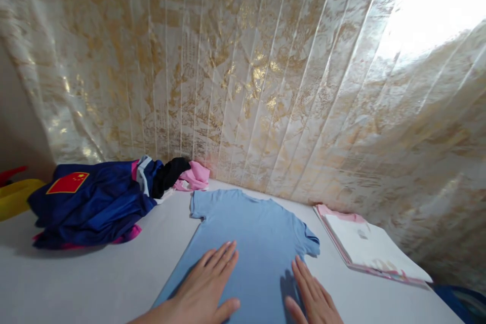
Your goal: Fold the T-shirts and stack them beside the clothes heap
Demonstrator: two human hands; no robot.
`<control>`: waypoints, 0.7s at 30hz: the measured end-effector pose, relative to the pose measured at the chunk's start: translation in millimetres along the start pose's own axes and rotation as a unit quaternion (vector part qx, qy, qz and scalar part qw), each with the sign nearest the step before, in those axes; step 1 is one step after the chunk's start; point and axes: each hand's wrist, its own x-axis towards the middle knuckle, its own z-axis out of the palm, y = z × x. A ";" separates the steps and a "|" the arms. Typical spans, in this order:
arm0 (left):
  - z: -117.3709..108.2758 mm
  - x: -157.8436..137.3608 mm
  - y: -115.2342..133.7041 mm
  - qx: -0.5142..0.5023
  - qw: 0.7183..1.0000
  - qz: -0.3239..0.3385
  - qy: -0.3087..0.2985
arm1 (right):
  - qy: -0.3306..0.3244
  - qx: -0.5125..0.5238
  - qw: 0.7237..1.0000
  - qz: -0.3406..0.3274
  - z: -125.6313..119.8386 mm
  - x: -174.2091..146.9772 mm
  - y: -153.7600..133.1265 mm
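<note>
Centrally, blue shirt (258, 243), flat below and beyond left hand (207, 279) and right hand (314, 294) | probably light, soft, easily creased | hands: palms down, thumbs spread, pinching nothing, contact uncertain | best hold, presumably: shoulders (281, 210), then sleeve (307, 237) beyond right hand

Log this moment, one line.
left hand: open, over blue shirt; right hand: open, at shirt's right edge; contact: unclear; shirt: spread on white surface; heaped clothes: left; folded clothes: right
</note>
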 end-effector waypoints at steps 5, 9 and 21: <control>11.2 65.0 -15.8 0.003 0.998 -0.061 0.031 | 0.005 0.004 0.999 0.047 9.0 67.3 -11.5; 28.8 71.6 -52.9 0.051 0.988 -0.111 0.091 | -0.007 -0.022 0.996 0.092 24.1 66.3 9.9; 19.6 49.0 -56.8 0.077 0.987 -0.104 0.099 | -0.052 0.000 0.996 0.070 4.2 53.0 25.1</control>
